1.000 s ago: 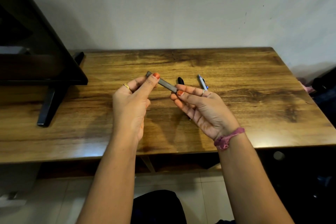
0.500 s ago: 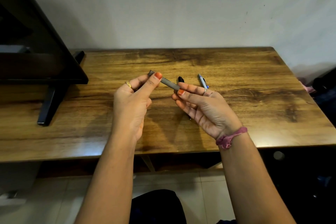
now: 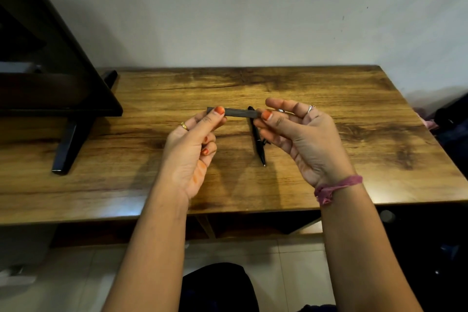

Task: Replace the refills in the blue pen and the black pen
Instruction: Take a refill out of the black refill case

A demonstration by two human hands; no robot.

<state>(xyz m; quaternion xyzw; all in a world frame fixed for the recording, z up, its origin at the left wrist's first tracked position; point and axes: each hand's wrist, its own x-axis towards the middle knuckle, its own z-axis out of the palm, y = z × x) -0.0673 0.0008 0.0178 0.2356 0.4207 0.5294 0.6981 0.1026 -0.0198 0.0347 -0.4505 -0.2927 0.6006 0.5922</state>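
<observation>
Both hands hold a thin dark grey stick-shaped piece (image 3: 239, 112) level above the wooden table (image 3: 354, 114). My left hand (image 3: 193, 144) pinches its left end between thumb and forefinger. My right hand (image 3: 301, 134) pinches its right end. A black pen (image 3: 258, 142) lies on the table below, between the hands, tip pointing towards me. The blue pen is almost fully hidden behind my right hand; only a sliver (image 3: 281, 110) shows by the fingers.
A dark monitor (image 3: 50, 63) on a black stand (image 3: 65, 149) occupies the table's left side. A white wall runs behind the table. Dark bags (image 3: 450, 119) sit past the right edge. Tiled floor lies below.
The grey piece has turned from a slant to level. My right hand rose and rotated palm-inward, uncovering more of the black pen and hiding the blue pen.
</observation>
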